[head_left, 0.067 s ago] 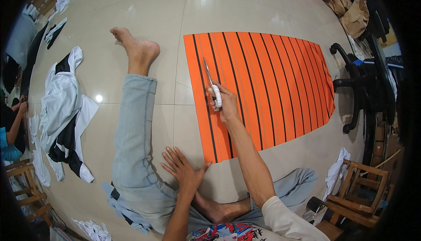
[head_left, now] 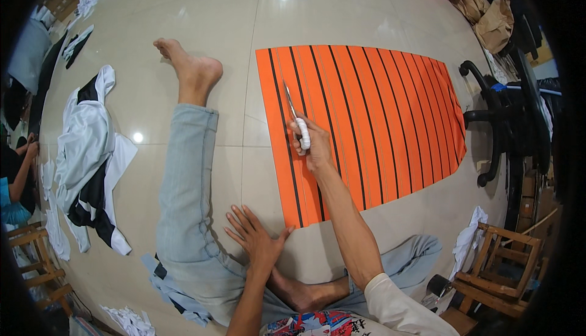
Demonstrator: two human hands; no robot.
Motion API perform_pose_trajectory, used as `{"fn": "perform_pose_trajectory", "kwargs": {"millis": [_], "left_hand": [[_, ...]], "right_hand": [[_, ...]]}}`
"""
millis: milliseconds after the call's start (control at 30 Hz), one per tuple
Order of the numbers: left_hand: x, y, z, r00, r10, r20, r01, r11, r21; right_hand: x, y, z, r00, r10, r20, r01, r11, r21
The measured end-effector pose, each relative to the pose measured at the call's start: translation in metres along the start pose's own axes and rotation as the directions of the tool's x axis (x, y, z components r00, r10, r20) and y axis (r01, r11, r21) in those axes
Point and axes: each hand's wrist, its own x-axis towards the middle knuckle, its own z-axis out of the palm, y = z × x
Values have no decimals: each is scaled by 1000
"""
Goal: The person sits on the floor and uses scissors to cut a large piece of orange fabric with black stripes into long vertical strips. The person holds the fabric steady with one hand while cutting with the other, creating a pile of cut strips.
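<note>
We sit on the tiled floor [head_left: 183,6], one leg [head_left: 186,171] stretched out, cutting a sheet of orange fabric [head_left: 378,110] striped in black. Our right hand [head_left: 314,143] has its grip closed on a pair of scissors [head_left: 295,119] with white handles, blades pointing away from us along the sheet's left side, between two dark stripes. Our left hand [head_left: 256,238] lies flat and open on the floor, fingers spread, its fingertips just touching the fabric's near corner and holding nothing. The cut looks to be partway up the sheet, though the slit behind the blades is too fine to make out with certainty. By our reading, the next stroke calls for keeping the blades parallel to the stripe while the sheet stays flat. White and black garments [head_left: 91,153] lie heaped to our left; an office chair [head_left: 500,128] stands to the right.
</note>
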Motion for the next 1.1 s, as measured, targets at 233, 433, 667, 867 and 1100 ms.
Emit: {"fn": "perform_pose_trajectory", "kwargs": {"millis": [233, 433, 667, 867, 1100], "left_hand": [[0, 1, -2, 999, 28, -31, -28, 1000, -6], [7, 0, 0, 999, 30, -11, -30, 999, -27], [8, 0, 3, 999, 35, -15, -35, 999, -16], [9, 1, -1, 1000, 14, 9, -14, 999, -42], [9, 3, -2, 1000, 10, 14, -10, 999, -43]], "right_hand": [[16, -9, 7, 1000, -5, 5, 5, 998, 69], [26, -17, 18, 1000, -2, -26, 3, 999, 42], [36, -6, 11, 1000, -21, 11, 20, 999, 24], [35, -22, 20, 1000, -7, 2, 7, 1000, -5], [51, -29, 26, 1000, -14, -16, 14, 1000, 13]]}}
